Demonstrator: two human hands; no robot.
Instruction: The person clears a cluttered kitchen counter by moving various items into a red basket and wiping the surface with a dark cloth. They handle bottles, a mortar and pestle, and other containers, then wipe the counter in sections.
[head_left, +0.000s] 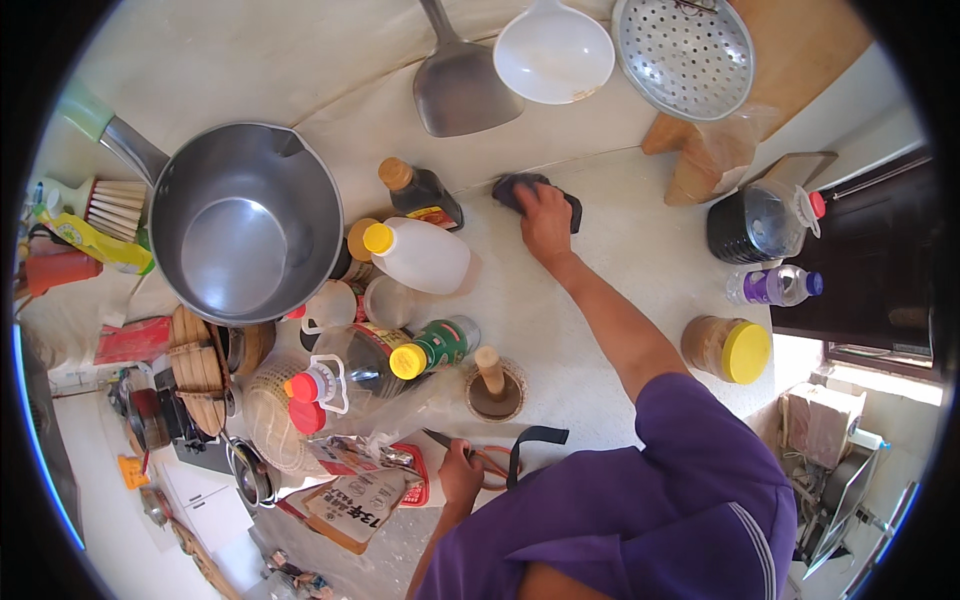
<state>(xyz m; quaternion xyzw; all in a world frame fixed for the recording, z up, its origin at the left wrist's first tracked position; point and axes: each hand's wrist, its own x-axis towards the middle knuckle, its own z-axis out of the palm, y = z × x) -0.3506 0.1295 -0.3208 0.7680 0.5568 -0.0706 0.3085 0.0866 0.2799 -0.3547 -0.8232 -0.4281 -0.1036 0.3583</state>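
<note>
My right hand (546, 225) presses on a dark cloth (576, 213) on the light countertop (525, 300), close to the wall. Low in the view, my left hand (460, 474) is closed around part of a pair of scissors with orange handles (493, 454); their dark blade points up and left. A black strap (541, 434) lies just beside them. Above my left hand stands a mortar (495, 409) with a wooden pestle (489, 366) in it. Left of my right hand are a dark sauce bottle (424, 196) and a white plastic jug with a yellow cap (424, 255).
A saucepan (247, 225), a metal spatula (461, 90), a white ladle (555, 56) and a perforated skimmer (686, 56) hang along the wall. Several bottles crowd the left side. At the right edge stand a large dark-liquid jug (750, 225), a water bottle (769, 286) and a yellow-lidded jar (724, 349).
</note>
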